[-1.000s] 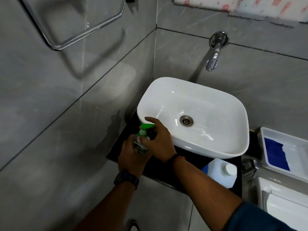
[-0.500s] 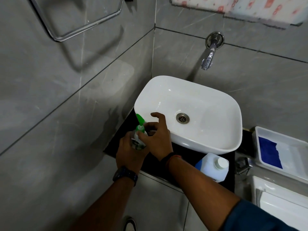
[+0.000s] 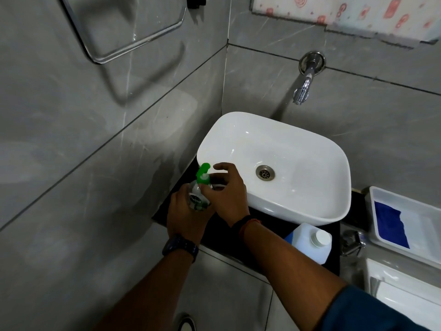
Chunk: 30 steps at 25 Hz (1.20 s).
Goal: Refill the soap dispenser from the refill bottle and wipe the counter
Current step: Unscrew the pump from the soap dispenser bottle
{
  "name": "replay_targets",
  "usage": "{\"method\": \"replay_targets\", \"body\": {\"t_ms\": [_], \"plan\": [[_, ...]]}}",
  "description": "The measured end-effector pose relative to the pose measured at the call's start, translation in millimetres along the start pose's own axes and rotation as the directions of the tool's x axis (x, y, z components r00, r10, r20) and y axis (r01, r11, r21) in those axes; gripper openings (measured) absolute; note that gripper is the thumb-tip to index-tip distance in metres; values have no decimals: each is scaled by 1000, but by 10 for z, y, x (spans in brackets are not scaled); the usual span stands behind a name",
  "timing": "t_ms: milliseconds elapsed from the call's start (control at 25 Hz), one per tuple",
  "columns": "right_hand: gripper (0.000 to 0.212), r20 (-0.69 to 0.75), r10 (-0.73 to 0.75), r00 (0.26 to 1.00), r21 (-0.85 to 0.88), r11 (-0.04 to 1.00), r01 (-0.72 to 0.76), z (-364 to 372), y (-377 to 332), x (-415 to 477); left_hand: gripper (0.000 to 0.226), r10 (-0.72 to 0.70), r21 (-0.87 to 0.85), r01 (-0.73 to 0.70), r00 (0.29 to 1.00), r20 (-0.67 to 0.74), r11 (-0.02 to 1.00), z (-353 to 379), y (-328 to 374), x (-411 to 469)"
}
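Note:
A clear soap dispenser point(image 3: 197, 199) with a green pump head point(image 3: 202, 174) stands at the left end of the black counter point(image 3: 334, 261), beside the white basin. My left hand point(image 3: 185, 215) wraps around its body. The fingers of my right hand point(image 3: 226, 192) pinch the green pump collar from the right. A white refill bottle point(image 3: 312, 242) with a white cap and blue label stands capped on the counter's front right, apart from both hands. A blue cloth point(image 3: 390, 223) lies in a white tray to the right.
The white basin point(image 3: 298, 149) fills most of the counter, with a chrome wall tap point(image 3: 303, 89) above it. The white tray point(image 3: 429, 225) sits on a toilet cistern point(image 3: 403, 297) at right. Grey tiled walls close in on the left and back.
The green pump head has turned under my right hand, its spout swinging from pointing right to pointing up and back. My left hand keeps hold of the dispenser body.

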State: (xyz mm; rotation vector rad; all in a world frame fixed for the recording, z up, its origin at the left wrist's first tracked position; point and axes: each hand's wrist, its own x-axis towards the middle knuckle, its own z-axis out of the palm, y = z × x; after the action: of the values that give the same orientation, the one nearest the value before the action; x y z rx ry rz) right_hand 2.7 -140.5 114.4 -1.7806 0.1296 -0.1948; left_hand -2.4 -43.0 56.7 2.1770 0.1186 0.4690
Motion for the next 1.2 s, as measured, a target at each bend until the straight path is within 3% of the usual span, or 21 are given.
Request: {"method": "replay_targets", "body": {"t_ms": [120,240,440,600,760,880,1000,1080,1200], "plan": [[41,-6,-17,1000,-7,1000,17,41,8,8,59,-5,-19,5,1000,0,1000,-10,-3,17],[27,-33,-38,999,-49,998,36,48,2,56,47,96,40,-95,995,-26,995,14,-18,17],[34,-31,-69,997,-16,998,68,-1,-58,91,48,131,-38,-133,990,-44,990,-30,122,102],[37,1,-106,994,-23,994,106,-69,-150,167,59,112,-113,-108,993,34,988,-76,215,191],[35,-47,-63,997,-37,997,61,-70,-165,194,51,131,-61,-129,991,22,990,-53,221,210],[38,-15,-22,1000,46,999,23,-37,-161,196,54,69,-109,-67,998,11,992,-63,237,219],[50,-67,48,997,67,997,-43,9,-134,186,46,119,-37,-120,992,-31,992,-32,229,192],[45,-105,55,993,81,996,-47,11,-147,191,46,135,6,-135,990,-31,991,-4,203,190],[39,-148,-31,988,149,987,53,-35,-270,214,65,56,87,-63,995,84,994,7,118,189]]}}
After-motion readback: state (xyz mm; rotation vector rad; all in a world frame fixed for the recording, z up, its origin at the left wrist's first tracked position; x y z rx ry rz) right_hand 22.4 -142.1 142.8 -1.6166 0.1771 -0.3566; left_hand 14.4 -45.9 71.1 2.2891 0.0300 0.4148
